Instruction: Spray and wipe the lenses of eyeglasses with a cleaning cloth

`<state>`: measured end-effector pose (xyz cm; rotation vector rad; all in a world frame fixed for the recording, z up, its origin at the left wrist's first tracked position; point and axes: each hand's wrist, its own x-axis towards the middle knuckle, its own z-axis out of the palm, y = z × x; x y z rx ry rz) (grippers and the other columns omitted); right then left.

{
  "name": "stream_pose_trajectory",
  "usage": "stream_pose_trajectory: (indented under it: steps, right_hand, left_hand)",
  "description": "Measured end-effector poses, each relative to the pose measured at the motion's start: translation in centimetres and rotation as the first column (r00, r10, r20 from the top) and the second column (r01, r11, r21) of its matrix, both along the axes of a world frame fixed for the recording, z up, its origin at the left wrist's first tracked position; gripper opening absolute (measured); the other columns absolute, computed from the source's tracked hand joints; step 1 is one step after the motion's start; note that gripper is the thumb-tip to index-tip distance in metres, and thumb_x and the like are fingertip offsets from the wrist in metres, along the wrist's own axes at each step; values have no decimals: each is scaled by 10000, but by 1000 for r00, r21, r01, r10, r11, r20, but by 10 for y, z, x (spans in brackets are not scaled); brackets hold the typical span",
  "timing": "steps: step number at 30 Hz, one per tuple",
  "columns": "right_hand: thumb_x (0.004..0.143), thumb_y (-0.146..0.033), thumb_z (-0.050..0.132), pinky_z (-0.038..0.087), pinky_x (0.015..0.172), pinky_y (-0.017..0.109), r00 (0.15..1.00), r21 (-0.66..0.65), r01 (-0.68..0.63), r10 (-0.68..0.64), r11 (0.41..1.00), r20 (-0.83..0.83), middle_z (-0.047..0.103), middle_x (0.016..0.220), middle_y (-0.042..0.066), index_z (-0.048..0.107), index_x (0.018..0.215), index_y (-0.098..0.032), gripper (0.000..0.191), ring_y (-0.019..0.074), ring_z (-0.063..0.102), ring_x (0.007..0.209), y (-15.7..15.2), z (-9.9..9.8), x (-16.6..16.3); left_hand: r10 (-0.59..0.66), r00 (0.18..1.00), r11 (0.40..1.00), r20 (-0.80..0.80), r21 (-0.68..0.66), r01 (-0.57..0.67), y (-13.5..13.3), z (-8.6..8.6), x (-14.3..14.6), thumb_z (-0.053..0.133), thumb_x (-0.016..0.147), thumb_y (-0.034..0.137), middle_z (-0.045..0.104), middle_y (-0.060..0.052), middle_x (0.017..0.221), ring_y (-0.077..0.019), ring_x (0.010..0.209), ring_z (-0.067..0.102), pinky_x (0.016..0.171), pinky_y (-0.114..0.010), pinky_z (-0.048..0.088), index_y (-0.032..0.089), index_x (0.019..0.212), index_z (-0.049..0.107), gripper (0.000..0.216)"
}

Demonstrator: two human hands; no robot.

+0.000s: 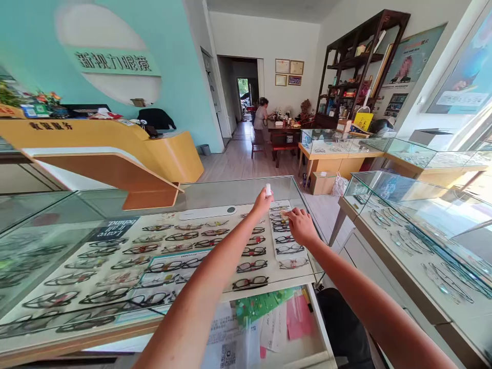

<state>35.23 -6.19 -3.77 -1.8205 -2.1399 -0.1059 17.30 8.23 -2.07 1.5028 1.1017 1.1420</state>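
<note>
1. The small white bottle (268, 190) is pinched upright in the grip of the left hand (261, 204), with its top clear above the fingers. It is held over the far right corner of the glass counter (215, 192).
2. The right hand (302, 226) is set just beside it with its fingers curled, the fingertips at a small pale scrap (285, 213). Whether the scrap is pinched or only pressed to the glass cannot be told.
3. Under the glass below both hands lies a white tray (298, 253) of spectacle frames (251, 266). Further rows are spread toward the left edge.
4. No wet patch or streak can be made out on the glass. The work at this corner is therefore judged barely begun, and the rest of the top appears untouched.
5. Below the near edge, a drawer (321, 328) of loose papers is seen.
</note>
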Motion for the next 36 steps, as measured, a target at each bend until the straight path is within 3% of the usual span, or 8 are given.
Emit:
stream_pose_trajectory:
  steps: [4, 7, 12, 17, 23, 29, 33, 36]
  right_hand:
    - [1102, -225, 450, 435, 936, 423, 1000, 9, -7, 7, 1000, 0, 669, 1361, 131, 690, 1396, -258, 382, 315, 568, 1198, -1, -3, 2]
    - [1099, -232, 447, 432, 919, 433, 1000, 13, -15, 15, 1000, 5, 671, 1361, 145, 694, 1390, -240, 382, 331, 570, 1194, -1, -6, 4]
    - [1108, -259, 424, 430, 904, 455, 1000, 28, -25, 25, 999, 10, 673, 1353, 154, 693, 1399, -222, 398, 354, 570, 1192, 0, -10, 8]
    - [1117, -285, 405, 441, 887, 463, 999, 44, -36, 35, 998, 30, 674, 1350, 152, 684, 1402, -217, 405, 355, 577, 1175, 3, -17, 13]
    - [1117, -294, 398, 460, 873, 457, 997, 64, -35, 30, 997, 71, 671, 1346, 151, 677, 1395, -223, 401, 353, 585, 1176, 5, -22, 16]
    - [1113, -293, 383, 473, 880, 467, 997, 66, -30, 25, 997, 73, 672, 1344, 156, 682, 1385, -221, 411, 352, 596, 1160, 5, -22, 16]
    - [1111, -295, 374, 474, 879, 473, 997, 67, -37, 32, 997, 72, 668, 1348, 166, 687, 1369, -212, 414, 357, 591, 1157, 5, -23, 17]
    - [1110, -295, 368, 466, 895, 476, 998, 60, -29, 26, 998, 57, 670, 1340, 166, 685, 1377, -214, 422, 359, 583, 1159, 5, -21, 17]
  left_hand:
    - [-78, 981, 991, 178, -94, 96, -36, 20, -52, 550, 900, 686, 595, -33, 727, -217, 680, 576, 642, -330, 469, 226, 966, 618, 470]
    - [-140, 927, 965, 348, -163, 206, -77, 45, -99, 376, 946, 856, 611, -66, 778, -223, 713, 616, 699, -372, 550, 209, 919, 657, 706]
    - [-166, 654, 809, 738, -277, 518, -148, 81, -157, 571, 1003, 735, 611, -50, 834, -223, 791, 642, 849, -483, 622, 216, 908, 694, 542]
    - [-141, 627, 789, 767, -295, 539, -193, 95, -181, 576, 956, 787, 583, -57, 824, -236, 781, 623, 770, -480, 622, 210, 820, 662, 599]
    - [-58, 653, 828, 755, -329, 454, -204, 93, -194, 474, 953, 781, 437, -21, 692, -203, 663, 524, 633, -411, 582, 219, 638, 469, 644]
    - [-43, 743, 893, 668, -307, 328, -202, 81, -214, 525, 939, 767, 459, -19, 704, -195, 661, 516, 649, -419, 600, 214, 673, 523, 614]
    - [139, 918, 972, 373, -230, -54, -191, 60, -233, 468, 935, 834, 480, -31, 642, -192, 597, 519, 651, -418, 601, 222, 650, 534, 678]
    - [355, 897, 934, 264, -121, -335, -179, 40, -255, 461, 951, 834, 446, -15, 566, -168, 511, 446, 531, -328, 482, 238, 629, 496, 678]
